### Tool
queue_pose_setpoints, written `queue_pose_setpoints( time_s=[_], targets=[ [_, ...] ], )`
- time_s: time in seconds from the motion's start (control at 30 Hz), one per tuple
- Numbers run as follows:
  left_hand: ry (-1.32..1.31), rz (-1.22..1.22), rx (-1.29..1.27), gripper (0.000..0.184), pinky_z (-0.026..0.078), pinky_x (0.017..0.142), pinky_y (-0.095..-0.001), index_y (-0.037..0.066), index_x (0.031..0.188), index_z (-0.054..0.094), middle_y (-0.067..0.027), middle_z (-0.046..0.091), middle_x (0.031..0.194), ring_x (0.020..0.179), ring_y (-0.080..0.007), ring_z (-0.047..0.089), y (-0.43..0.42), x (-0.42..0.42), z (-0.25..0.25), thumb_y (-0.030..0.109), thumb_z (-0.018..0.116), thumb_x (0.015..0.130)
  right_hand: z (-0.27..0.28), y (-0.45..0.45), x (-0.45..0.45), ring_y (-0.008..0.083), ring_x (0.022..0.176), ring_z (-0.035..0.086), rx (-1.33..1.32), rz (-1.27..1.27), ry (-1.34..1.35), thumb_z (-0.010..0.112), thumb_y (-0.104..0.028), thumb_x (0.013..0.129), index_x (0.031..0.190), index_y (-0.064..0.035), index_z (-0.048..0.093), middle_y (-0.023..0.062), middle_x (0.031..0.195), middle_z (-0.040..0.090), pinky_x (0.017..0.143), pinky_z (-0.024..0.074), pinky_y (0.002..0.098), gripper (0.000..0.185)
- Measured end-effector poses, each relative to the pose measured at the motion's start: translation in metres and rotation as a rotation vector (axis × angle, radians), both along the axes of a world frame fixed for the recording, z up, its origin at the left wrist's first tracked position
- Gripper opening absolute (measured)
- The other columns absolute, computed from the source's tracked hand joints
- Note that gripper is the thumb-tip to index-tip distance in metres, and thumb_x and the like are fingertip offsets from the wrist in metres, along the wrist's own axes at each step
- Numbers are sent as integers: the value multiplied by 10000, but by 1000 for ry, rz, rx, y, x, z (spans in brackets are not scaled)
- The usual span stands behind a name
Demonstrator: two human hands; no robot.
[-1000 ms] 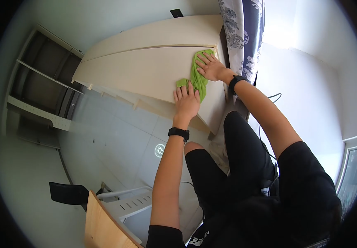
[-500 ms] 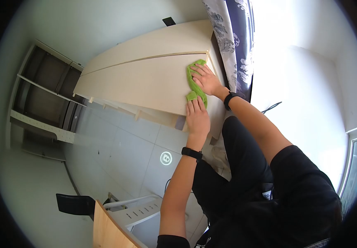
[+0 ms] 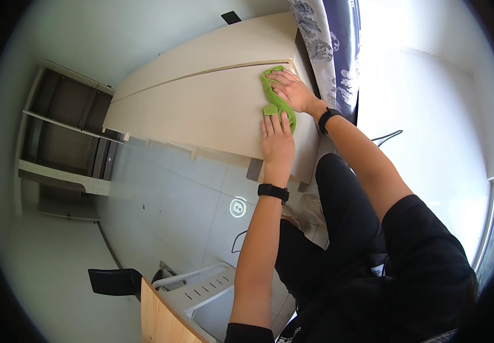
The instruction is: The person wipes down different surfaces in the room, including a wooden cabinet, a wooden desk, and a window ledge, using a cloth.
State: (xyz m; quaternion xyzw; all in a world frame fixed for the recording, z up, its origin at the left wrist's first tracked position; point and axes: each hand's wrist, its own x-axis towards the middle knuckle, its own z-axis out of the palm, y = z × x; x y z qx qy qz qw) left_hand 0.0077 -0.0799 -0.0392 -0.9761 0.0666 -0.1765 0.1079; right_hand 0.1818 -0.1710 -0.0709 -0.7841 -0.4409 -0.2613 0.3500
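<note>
A bunched green cloth (image 3: 280, 103) lies on the pale wooden panel (image 3: 201, 108), close to its right end. My right hand (image 3: 296, 93) rests on the upper part of the cloth, fingers spread and pressing it down. Just below, my left hand (image 3: 278, 142) is laid with outstretched fingers over the panel and the cloth's lower end. Neither hand has its fingers wrapped round the cloth. Black bands circle both wrists.
A patterned curtain (image 3: 321, 51) hangs beside the panel's right end. Dark-backed shelving (image 3: 64, 103) stands at the left. Below are a white slotted chair (image 3: 209, 288), a wooden tabletop edge (image 3: 164, 314) and the tiled floor (image 3: 184, 188).
The view has shifted slightly, so the panel sits higher. My left hand has moved up along the cloth, closer to my right hand, which stays on the cloth.
</note>
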Motion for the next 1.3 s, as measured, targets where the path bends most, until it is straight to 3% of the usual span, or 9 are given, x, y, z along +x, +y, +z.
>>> queue_pose_setpoints(
  time_s=[0.17,0.5,0.77,0.9,1.13,1.3],
  targets=[
    [43,54,47,576,242,1147,-489,-60,1405,345,-239,425,1323,1294,-416,374,-8,-2,-2,123,497,880,2,-2,-4,289,1339,387,-57,-26,-20,397,-272,996,1231,-50,597,102,1414,482,1185,216,429,381],
    [-11,67,-76,607,251,1144,-489,-109,1340,408,-248,466,1252,1252,-420,411,-26,-23,3,129,583,811,17,-10,-17,270,1430,281,-417,-53,52,330,-316,1016,1333,-66,536,87,1533,342,1211,163,421,454],
    [-90,62,-269,479,354,1079,-443,-118,1216,519,-221,533,1185,1183,-389,479,-34,-55,9,135,608,818,33,-30,-52,293,1449,241,-572,163,-31,388,-285,982,1355,-70,518,113,1552,301,1202,201,429,450],
    [-129,48,-318,426,393,1022,-444,-107,1191,538,-216,537,1179,1163,-385,495,-33,-83,18,146,590,852,43,-30,-75,302,1461,204,-633,243,-36,436,-246,955,1322,-19,527,131,1558,282,1200,198,443,441],
    [-152,46,-735,325,480,859,-445,-67,1187,551,-210,566,1100,999,-410,568,-32,-118,45,79,543,896,49,-14,-91,316,1438,258,-540,410,-80,373,-298,1004,1287,-48,560,133,1517,360,1192,217,437,422],
    [-293,4,-883,399,476,881,-460,-79,1273,479,-245,526,1156,1020,-433,563,-28,-118,81,46,530,897,43,-2,-70,333,1436,259,-590,235,-28,330,-365,1015,1351,-66,517,140,1528,340,1191,206,445,487]
  ],
)
